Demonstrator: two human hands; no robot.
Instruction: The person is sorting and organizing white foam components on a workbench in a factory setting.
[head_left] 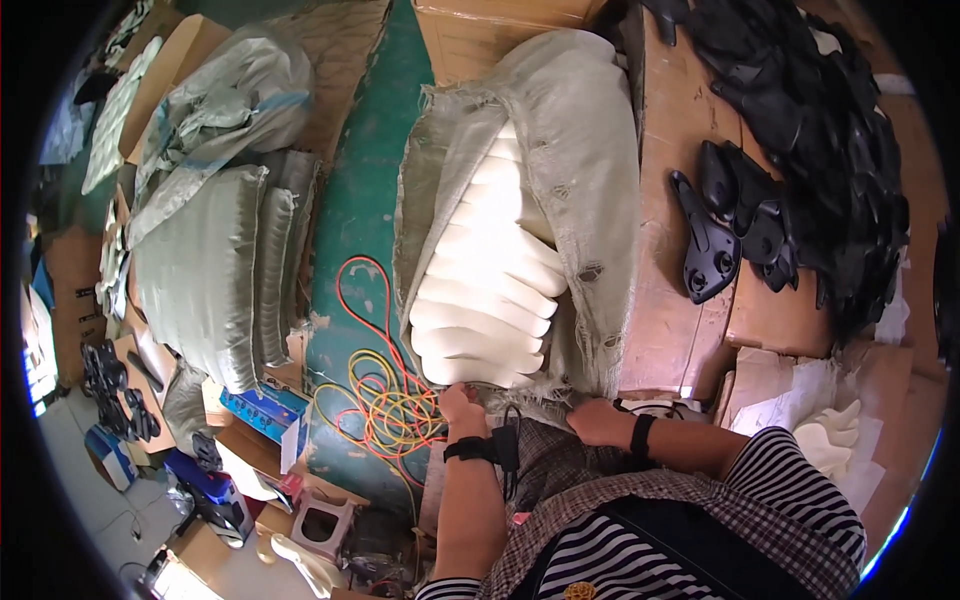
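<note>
A large grey-green woven sack (600, 200) lies in front of me, its mouth spread toward my body. Inside it, several cream-white curved pieces (480, 280) are stacked in a row, smooth and alike. My left hand (462, 408) is closed at the sack's near left edge, just below the lowest white piece. At the frayed near right edge, my right hand (598, 422) is closed on the sack cloth. The fingertips of both hands are partly hidden. Dark straps circle both wrists.
Red and yellow hoses (385, 405) lie coiled on the green floor (350, 220) to the left. Filled woven sacks (195, 280) stand farther left. On the right, black molded parts (830, 180) cover cardboard (665, 330). A blue box (265, 412) sits at lower left.
</note>
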